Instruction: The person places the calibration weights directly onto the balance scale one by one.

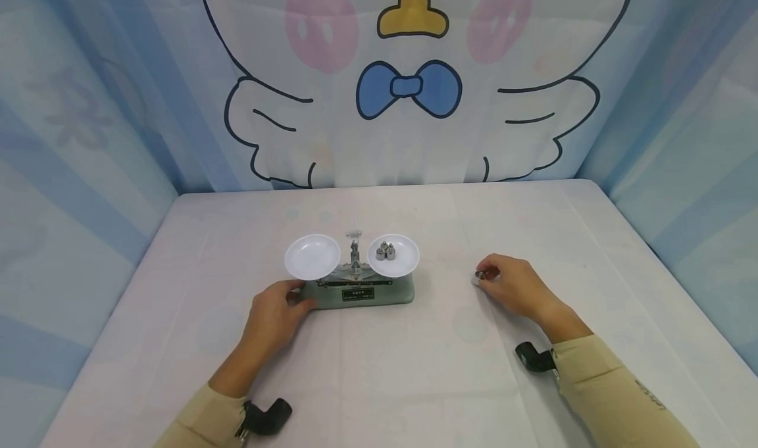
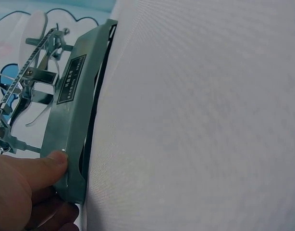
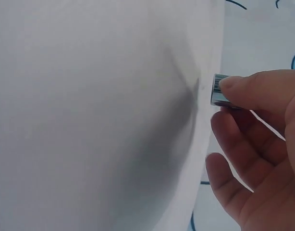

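Note:
A green balance scale (image 1: 379, 295) with two white pans stands near the middle of the table. My left hand (image 1: 274, 316) grips the left end of its base, thumb on the front face, as the left wrist view also shows. Several small metal weights (image 1: 385, 251) stand in the right pan (image 1: 405, 264), while the left pan (image 1: 312, 257) is bare. To the right of the scale, my right hand (image 1: 515, 287) pinches a shiny metal weight (image 3: 217, 90) between thumb and finger, just above the tabletop.
A white cloth covers the table (image 1: 408, 382). Behind it hangs a curtain (image 1: 408, 152) with a cartoon figure, and blue curtains (image 1: 699, 172) close off both sides. A black wrist camera (image 1: 535, 357) sits at the right cuff, another (image 1: 268, 416) at the left.

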`<state>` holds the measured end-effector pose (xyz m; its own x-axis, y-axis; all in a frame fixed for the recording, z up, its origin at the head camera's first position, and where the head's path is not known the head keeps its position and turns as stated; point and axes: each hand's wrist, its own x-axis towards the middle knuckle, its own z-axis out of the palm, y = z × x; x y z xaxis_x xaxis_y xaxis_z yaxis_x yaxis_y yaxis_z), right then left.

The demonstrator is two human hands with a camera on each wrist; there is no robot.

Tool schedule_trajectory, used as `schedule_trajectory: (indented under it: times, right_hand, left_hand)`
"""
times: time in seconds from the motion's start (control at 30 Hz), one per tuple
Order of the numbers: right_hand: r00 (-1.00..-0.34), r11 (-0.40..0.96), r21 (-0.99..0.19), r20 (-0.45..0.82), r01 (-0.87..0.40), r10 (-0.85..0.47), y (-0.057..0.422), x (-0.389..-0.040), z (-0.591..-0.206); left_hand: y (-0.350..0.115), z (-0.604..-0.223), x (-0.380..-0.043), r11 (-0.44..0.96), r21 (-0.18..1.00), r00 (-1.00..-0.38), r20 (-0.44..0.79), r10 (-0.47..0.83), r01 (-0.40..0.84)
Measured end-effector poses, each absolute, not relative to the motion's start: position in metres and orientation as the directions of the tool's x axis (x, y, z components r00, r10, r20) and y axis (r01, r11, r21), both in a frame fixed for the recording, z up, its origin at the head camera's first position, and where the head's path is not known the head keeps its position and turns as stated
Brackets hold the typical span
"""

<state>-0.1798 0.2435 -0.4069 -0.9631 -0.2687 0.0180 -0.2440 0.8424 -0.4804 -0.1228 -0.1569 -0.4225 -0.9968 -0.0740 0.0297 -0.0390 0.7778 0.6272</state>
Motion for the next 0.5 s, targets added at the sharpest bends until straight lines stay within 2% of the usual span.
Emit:
schedule_trajectory:
  times: [0.5]
  right_hand:
    - [-0.93, 0.805, -0.469, 0.127, -0.363, -0.345, 0.218, -0.176, -0.377]
  left_hand:
    - [-0.157, -0.423, -0.123, 0.777, 0.629, -0.996, 0.047, -0.072, -0.027]
